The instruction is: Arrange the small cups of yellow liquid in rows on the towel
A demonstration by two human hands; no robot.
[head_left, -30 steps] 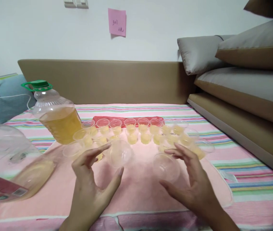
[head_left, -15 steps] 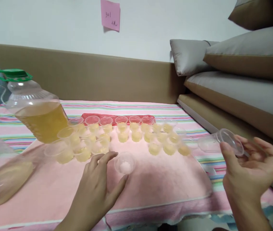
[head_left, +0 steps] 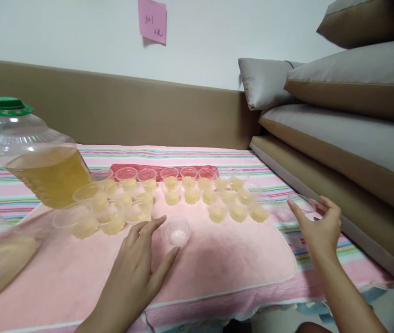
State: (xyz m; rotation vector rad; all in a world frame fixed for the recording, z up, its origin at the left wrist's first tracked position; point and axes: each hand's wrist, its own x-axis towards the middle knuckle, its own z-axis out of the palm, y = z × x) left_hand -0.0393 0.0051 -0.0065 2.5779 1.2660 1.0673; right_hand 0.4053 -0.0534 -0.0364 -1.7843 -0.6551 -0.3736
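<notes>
A clear plastic cup stands near the middle of the pink mat. My left hand is beside its left side, thumb and fingers spread, with no clear grip on it. At the right, my right hand has its thumb and fingers around the rim of another clear cup, which stands or hovers just above the striped cloth; its lower part is hard to make out. Several cups of yellow liquid stand in rows behind my left hand, and more such cups are to the right.
A large bottle of yellow liquid with a green cap is at the left. Another clear container is at the left edge. Red plastic packaging lies behind the cups. Stacked cushions line the right side.
My right hand has moved left and away from me with its cup, now lower by the cloth. The view has shifted slightly right. My left hand remains by the middle cup.
</notes>
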